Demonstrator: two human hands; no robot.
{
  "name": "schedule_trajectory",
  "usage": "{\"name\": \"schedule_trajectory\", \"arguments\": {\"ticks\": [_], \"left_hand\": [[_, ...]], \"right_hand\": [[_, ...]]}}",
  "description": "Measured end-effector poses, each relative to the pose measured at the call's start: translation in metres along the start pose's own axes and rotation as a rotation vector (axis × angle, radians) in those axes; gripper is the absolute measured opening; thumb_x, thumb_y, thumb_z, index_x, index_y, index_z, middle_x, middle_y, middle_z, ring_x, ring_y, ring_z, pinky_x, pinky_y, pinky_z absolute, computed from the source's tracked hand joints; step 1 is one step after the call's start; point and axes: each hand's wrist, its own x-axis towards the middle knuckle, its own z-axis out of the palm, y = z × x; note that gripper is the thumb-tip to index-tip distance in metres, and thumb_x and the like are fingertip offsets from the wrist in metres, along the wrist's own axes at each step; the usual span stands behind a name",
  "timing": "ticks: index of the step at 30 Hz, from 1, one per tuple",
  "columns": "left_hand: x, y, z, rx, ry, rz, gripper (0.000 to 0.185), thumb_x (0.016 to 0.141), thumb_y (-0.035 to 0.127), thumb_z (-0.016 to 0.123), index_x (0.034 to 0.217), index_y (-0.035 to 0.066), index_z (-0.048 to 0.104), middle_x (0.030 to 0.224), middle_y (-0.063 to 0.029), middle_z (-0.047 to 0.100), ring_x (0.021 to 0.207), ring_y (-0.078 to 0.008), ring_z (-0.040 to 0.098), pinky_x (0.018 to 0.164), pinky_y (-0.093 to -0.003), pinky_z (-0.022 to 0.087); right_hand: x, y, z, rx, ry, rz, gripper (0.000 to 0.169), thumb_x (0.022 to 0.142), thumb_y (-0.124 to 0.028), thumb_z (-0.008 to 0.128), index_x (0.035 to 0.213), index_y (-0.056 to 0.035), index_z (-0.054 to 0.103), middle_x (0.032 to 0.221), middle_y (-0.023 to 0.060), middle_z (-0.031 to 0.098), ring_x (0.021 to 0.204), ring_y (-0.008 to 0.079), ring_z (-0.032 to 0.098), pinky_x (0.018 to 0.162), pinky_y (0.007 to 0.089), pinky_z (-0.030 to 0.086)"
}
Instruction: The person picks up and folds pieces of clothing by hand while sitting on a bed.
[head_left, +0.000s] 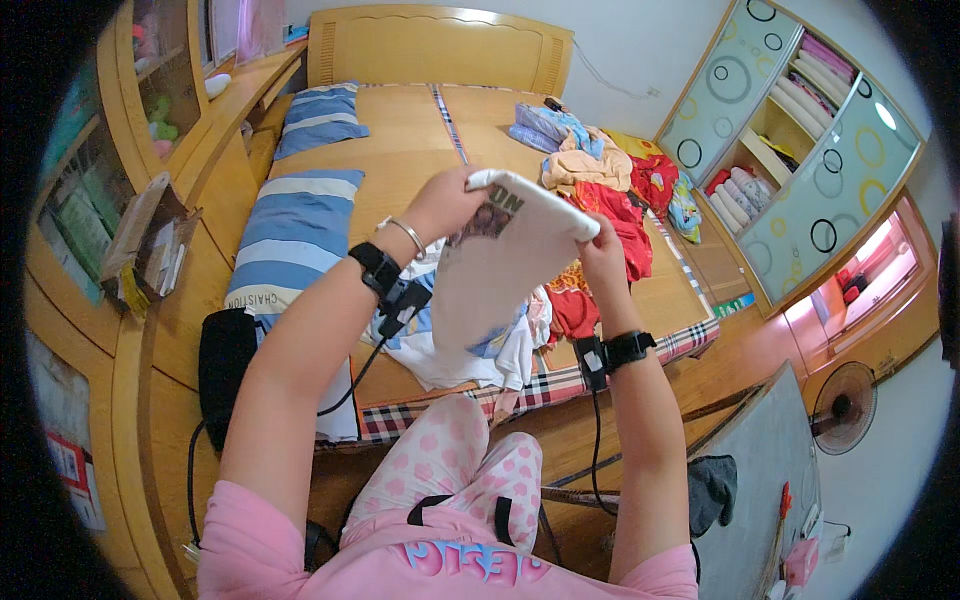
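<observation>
A white garment (502, 277) with a dark print hangs in the air over the near part of the bed, held by both hands along its top edge. My left hand (454, 199) grips the upper left corner; a silver bangle and a black strap are on that wrist. My right hand (602, 251) pinches the upper right corner, with another black strap below it. Under the hanging cloth, white and blue clothes (502, 364) lie heaped at the bed's near edge, partly hidden by it. Red clothes (615, 225) and a peach-coloured cloth (592, 165) lie to the right of it on the bed.
Two blue-and-white striped pillows (292, 232) lie along the bed's left side. A black bag-like item (226, 375) is near my left arm. Wooden cabinets (172, 352) stand at left, a wardrobe (840, 195) at right. A grey table (765, 457) and a fan (844, 407) are at lower right.
</observation>
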Motion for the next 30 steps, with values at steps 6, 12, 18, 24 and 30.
{"name": "schedule_trajectory", "arguments": {"ticks": [6,12,18,24,30], "left_hand": [[-0.042,0.013,-0.03,0.19,0.101,0.287,0.025,0.085,0.014,0.064,0.109,0.004,0.065,0.108,-0.0168,0.064,0.1,-0.0345,0.061,0.086,-0.0378,0.049],[-0.175,-0.072,0.001,0.331,-0.073,0.249,0.041,0.076,0.004,0.062,0.117,0.009,0.065,0.123,-0.0172,0.061,0.116,-0.0354,0.056,0.101,-0.0406,0.044],[-0.347,-0.125,0.047,0.226,-0.406,0.024,0.039,0.076,0.006,0.061,0.114,0.008,0.066,0.12,-0.0185,0.062,0.109,-0.0345,0.059,0.096,-0.0416,0.046],[-0.395,-0.094,0.044,0.161,-0.568,0.116,0.038,0.07,0.007,0.064,0.109,0.007,0.067,0.111,-0.0145,0.065,0.102,-0.0322,0.061,0.089,-0.0409,0.048],[-0.394,-0.092,0.041,0.006,-0.682,0.104,0.044,0.07,0.019,0.069,0.111,0.005,0.061,0.111,-0.0169,0.058,0.093,-0.0334,0.061,0.084,-0.0405,0.049]], "right_hand": [[-0.009,-0.015,0.03,0.193,-0.015,-0.069,0.029,0.09,0.005,0.056,0.119,-0.0027,0.056,0.111,0.005,0.061,0.103,0.0136,0.056,0.091,0.0271,0.045],[-0.131,0.054,0.046,-0.09,-0.177,-0.159,0.042,0.068,0.016,0.054,0.104,-0.0043,0.06,0.115,0.0152,0.061,0.117,0.0314,0.055,0.102,0.0368,0.041],[-0.278,0.089,0.044,-0.224,-0.524,-0.038,0.042,0.066,0.015,0.054,0.101,-0.0074,0.062,0.124,0.015,0.058,0.115,0.0368,0.055,0.096,0.0378,0.046],[-0.365,0.069,0.029,-0.227,-0.627,0.098,0.043,0.065,0.017,0.054,0.1,-0.0048,0.062,0.129,0.0164,0.056,0.117,0.0349,0.056,0.092,0.0362,0.049],[-0.395,0.068,0.032,-0.227,-0.501,0.247,0.05,0.074,0.015,0.046,0.118,-0.0047,0.058,0.131,0.0168,0.054,0.118,0.0295,0.055,0.092,0.0317,0.047]]}}
